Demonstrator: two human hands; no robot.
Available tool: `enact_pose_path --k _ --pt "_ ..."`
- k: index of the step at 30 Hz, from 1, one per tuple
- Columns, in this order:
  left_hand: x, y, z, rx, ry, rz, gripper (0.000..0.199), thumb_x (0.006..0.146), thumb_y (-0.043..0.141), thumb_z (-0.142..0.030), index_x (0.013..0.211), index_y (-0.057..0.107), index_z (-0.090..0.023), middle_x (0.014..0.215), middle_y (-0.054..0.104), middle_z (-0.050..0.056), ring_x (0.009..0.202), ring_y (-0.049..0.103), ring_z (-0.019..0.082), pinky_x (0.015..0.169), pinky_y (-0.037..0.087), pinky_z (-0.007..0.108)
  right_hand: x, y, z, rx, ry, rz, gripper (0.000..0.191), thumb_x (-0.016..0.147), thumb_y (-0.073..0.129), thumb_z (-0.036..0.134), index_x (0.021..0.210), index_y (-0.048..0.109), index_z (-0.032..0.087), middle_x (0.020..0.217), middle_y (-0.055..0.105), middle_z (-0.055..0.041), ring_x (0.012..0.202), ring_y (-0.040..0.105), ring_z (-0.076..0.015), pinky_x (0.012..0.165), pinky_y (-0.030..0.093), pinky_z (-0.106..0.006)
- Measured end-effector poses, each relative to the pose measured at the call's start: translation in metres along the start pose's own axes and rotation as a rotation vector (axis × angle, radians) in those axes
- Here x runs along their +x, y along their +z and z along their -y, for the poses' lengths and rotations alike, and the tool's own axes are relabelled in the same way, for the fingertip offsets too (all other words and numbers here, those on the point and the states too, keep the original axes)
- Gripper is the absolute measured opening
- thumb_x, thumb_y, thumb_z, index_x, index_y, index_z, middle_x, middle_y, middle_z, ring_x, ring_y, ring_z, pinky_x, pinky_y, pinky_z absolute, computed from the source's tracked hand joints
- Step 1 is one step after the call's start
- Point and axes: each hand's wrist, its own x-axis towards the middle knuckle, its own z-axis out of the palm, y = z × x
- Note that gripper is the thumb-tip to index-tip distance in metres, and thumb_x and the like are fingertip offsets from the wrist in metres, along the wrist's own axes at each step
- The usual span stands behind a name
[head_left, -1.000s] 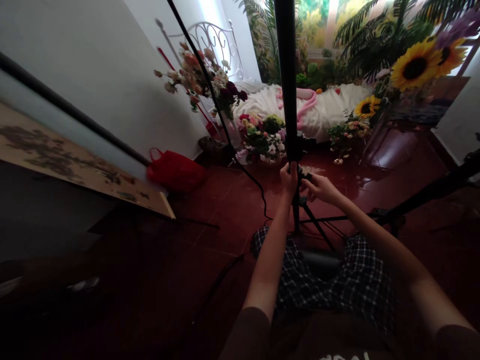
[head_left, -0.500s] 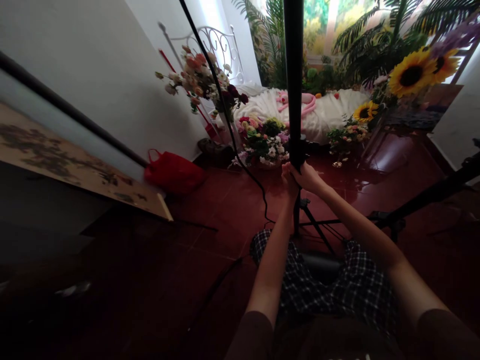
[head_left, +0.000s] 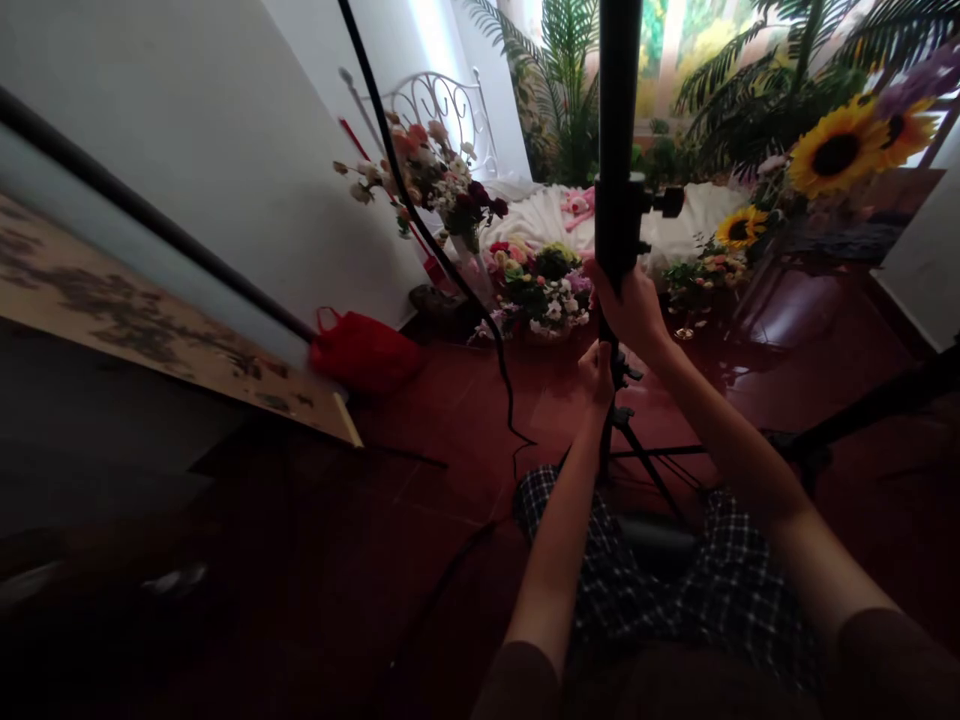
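A black light stand (head_left: 618, 110) rises upright in front of me, its top beyond the frame. My right hand (head_left: 630, 300) is wrapped round its pole just below a collar with a clamp knob (head_left: 670, 202). Lower down, my left hand (head_left: 597, 375) is closed round the thinner part of the pole. Another knob (head_left: 625, 374) sits beside the left hand. The stand's legs (head_left: 649, 465) spread over the floor near my knees, partly hidden by my forearms.
A black cable (head_left: 450, 265) hangs left of the stand down to the red floor (head_left: 442, 400). Flower bunches (head_left: 544, 290) stand before a white-covered bed (head_left: 720, 205). Sunflowers (head_left: 836, 155) and a black pole (head_left: 885, 400) are at right. A red bag (head_left: 367, 352) and a painted panel (head_left: 187, 330) lie left.
My right hand and the collar above it are now higher, apart from my left hand, which has moved slightly lower. Both hands were together before. The view has shifted slightly.
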Motion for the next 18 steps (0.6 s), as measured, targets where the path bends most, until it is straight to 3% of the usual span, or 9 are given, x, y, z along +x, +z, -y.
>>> enact_pose_path --k 5,10,14,18 --pt "-0.002 0.001 0.002 -0.024 -0.008 0.059 0.064 0.079 0.049 -0.081 0.061 0.046 -0.019 0.054 0.039 -0.004 0.046 0.035 0.007 0.044 0.029 0.023 0.009 -0.003 -0.001 -0.019 -0.051 0.05 0.057 0.099 0.032 0.066 0.115 0.061 0.02 0.088 0.07 -0.0107 0.077 0.066 -0.0231 0.072 0.051 -0.036" --pt "0.0 0.001 0.001 0.013 0.049 0.017 0.063 0.079 0.051 -0.079 0.06 0.047 -0.019 0.055 0.041 -0.003 0.049 0.036 0.008 0.046 0.03 0.023 0.0 -0.009 -0.005 0.003 -0.08 0.06 0.052 0.1 0.033 0.064 0.124 0.054 0.023 0.098 0.07 -0.0095 0.083 0.067 -0.0227 0.073 0.051 -0.036" --pt "0.0 0.0 0.0 0.034 0.07 0.006 0.065 0.079 0.049 -0.08 0.059 0.048 -0.019 0.054 0.042 -0.003 0.05 0.037 0.008 0.049 0.03 0.025 -0.042 -0.033 -0.015 -0.048 -0.063 0.092 0.05 0.098 0.039 0.064 0.123 0.05 0.022 0.105 0.071 -0.0087 0.086 0.068 -0.0202 0.068 0.049 -0.031" --pt "0.0 0.0 0.007 0.03 0.003 -0.04 0.065 0.075 0.052 -0.082 0.058 0.047 -0.019 0.055 0.043 -0.003 0.051 0.039 0.009 0.052 0.033 0.025 -0.092 -0.051 -0.038 -0.362 -0.042 0.251 0.047 0.092 0.052 0.065 0.107 0.057 0.02 0.096 0.072 -0.0089 0.084 0.068 -0.0223 0.062 0.042 -0.028"
